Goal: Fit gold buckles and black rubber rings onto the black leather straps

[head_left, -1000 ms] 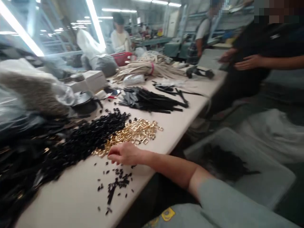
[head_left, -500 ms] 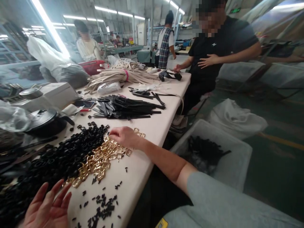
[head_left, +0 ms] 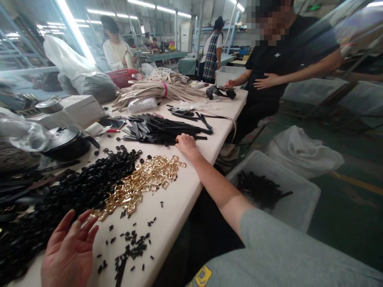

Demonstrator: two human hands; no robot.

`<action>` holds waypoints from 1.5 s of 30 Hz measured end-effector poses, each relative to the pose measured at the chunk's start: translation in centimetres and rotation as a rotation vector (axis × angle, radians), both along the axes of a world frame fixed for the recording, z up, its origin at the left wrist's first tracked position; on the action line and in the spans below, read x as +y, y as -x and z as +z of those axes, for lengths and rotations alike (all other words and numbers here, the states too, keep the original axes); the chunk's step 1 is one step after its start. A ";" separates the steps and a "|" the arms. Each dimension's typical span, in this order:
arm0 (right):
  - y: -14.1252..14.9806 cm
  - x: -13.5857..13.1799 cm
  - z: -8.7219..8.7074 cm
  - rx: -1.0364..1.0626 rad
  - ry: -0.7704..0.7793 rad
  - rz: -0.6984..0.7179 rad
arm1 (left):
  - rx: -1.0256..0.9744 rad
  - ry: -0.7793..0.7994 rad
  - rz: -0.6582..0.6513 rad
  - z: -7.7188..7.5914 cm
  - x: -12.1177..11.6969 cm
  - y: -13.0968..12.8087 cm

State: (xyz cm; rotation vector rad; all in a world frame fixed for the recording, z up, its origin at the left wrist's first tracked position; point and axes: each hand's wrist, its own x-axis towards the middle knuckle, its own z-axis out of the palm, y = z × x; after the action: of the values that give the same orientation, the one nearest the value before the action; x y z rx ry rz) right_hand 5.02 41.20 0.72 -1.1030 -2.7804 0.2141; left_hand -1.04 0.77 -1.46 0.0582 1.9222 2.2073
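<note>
My right hand is at the near edge of a pile of black straps, its fingers curled together. What they hold, if anything, is hidden. My left hand is palm up with fingers apart and loosely bent, holding nothing visible. It is beside a large heap of black rings. Gold rectangular buckles lie spread between the two hands, along the heap's right side. Small black pieces are scattered to the right of my left hand, with a black strip among them at the bottom.
A black lidded pot, a phone and a white box stand on the left. Beige straps lie farther back. A person in black is at the far right corner. A plastic bin stands beside the table.
My right hand has moved from the gold buckles away from me to the black straps. My left hand stays open beside the rings. The view has shifted slightly.
</note>
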 end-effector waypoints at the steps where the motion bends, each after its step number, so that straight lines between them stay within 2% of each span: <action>1: 0.0 0.1 0.0 -0.002 0.001 0.003 | -0.057 -0.044 0.029 0.5 0.2 -0.2; 4: 0.1 0.3 0.1 -0.006 0.007 0.008 | -0.159 -0.124 0.085 2.1 1.0 -1.0; 7: 0.2 0.6 0.4 -0.024 0.029 0.012 | -0.178 -0.116 0.077 3.5 1.8 -2.0; 10: 0.5 1.0 1.1 -0.047 0.070 0.022 | -0.209 -0.107 0.057 4.4 2.2 -2.5; 13: 0.5 1.3 2.0 -0.052 0.117 0.051 | -0.236 -0.102 0.045 4.3 2.1 -2.3; 16: -0.1 0.7 2.8 -0.023 0.131 0.064 | -0.212 -0.099 0.033 3.5 1.7 -1.8; 21: -2.3 -3.6 4.5 0.128 0.117 0.130 | -0.116 -0.061 -0.014 2.3 1.5 -1.7; 23: -3.0 -6.1 4.9 0.303 0.261 0.270 | -0.081 -0.016 -0.049 2.2 1.7 -1.9; 26: -3.8 -9.4 4.9 0.522 0.717 0.518 | -0.101 0.007 -0.130 2.3 2.1 -2.3; 28: -4.0 -11.1 4.5 0.574 0.976 0.621 | -0.143 -0.035 -0.171 2.4 2.3 -2.3; 30: -4.1 -12.2 4.0 0.550 1.120 0.673 | -0.168 -0.090 -0.177 2.5 2.4 -2.2; 35: -3.7 -13.4 2.9 0.406 1.235 0.697 | -0.163 -0.130 -0.127 2.8 2.5 -2.0; 41: -3.2 -14.0 2.1 0.323 1.220 0.721 | -0.128 -0.007 -0.126 3.1 2.5 -2.4; 45: -3.3 -13.8 2.2 0.316 1.231 0.745 | -0.137 -0.007 -0.137 3.0 2.5 -2.5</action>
State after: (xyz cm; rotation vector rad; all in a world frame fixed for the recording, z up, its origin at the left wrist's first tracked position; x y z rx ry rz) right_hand 8.30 27.39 2.91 0.0404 -2.4551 2.0981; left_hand 1.42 3.26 1.52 0.0377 1.7820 2.0731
